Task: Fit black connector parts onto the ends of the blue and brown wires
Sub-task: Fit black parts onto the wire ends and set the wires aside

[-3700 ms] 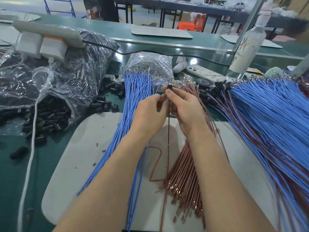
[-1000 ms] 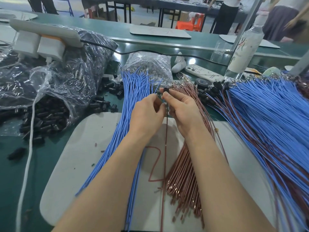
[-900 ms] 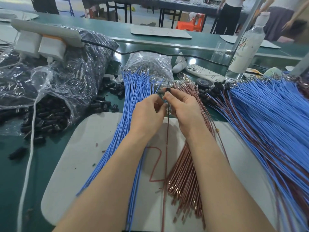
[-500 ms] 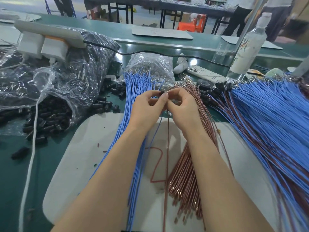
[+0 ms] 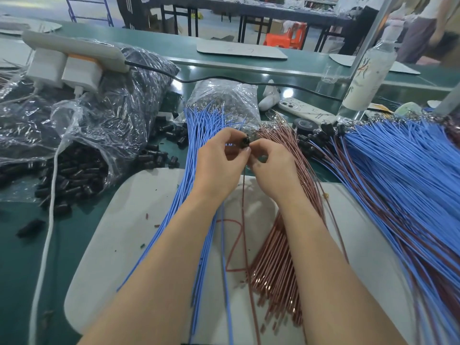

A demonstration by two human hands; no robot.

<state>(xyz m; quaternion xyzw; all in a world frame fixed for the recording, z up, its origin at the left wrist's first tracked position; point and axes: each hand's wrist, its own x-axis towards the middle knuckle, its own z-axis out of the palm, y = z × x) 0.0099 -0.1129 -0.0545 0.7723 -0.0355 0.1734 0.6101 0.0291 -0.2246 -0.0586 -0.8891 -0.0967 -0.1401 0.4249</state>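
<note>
My left hand pinches a small black connector at its fingertips, above the white mat. My right hand meets it from the right and pinches a thin brown wire that hangs straight down from the connector. A single blue wire also trails down from between the hands. A bundle of blue wires lies to the left and a bundle of brown wires lies under my right forearm. Loose black connectors spill from a plastic bag on the left.
A large heap of blue and brown wires with fitted connectors fills the right side. A power strip with a white cable sits on the bags at left. A phone, a tape roll and a bottle stand behind.
The connector, hidden between the fingertips half a second ago, now shows at my left fingertips. Both hands stay together at the same spot.
</note>
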